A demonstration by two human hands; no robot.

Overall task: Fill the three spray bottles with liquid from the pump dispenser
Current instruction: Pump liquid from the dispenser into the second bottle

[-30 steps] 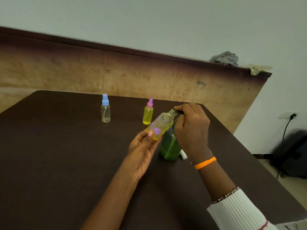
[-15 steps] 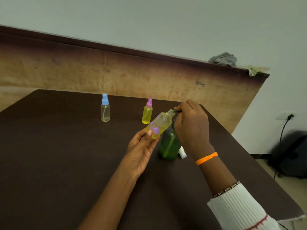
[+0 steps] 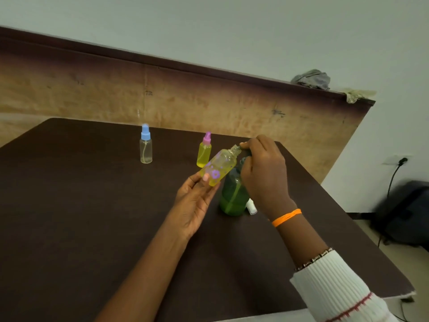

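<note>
My left hand (image 3: 197, 198) holds an uncapped clear bottle with purple flowers (image 3: 220, 167), tilted, its open neck up against the nozzle of the green pump dispenser (image 3: 233, 196). Yellow liquid fills its lower part. My right hand (image 3: 264, 173) curls over the pump head and hides it. A spray bottle with a pink cap (image 3: 204, 151), full of yellow liquid, stands just behind. Further left stands a clear spray bottle with a blue cap (image 3: 145, 145), which looks nearly empty.
A small white cap (image 3: 251, 206) lies on the dark brown table (image 3: 69, 217) just right of the dispenser. A wooden board runs behind the table. A dark bag (image 3: 404, 212) and a cable sit on the floor at right.
Both hands and the tilted bottle stay at the dispenser. The view has shifted slightly; nothing else on the table moved.
</note>
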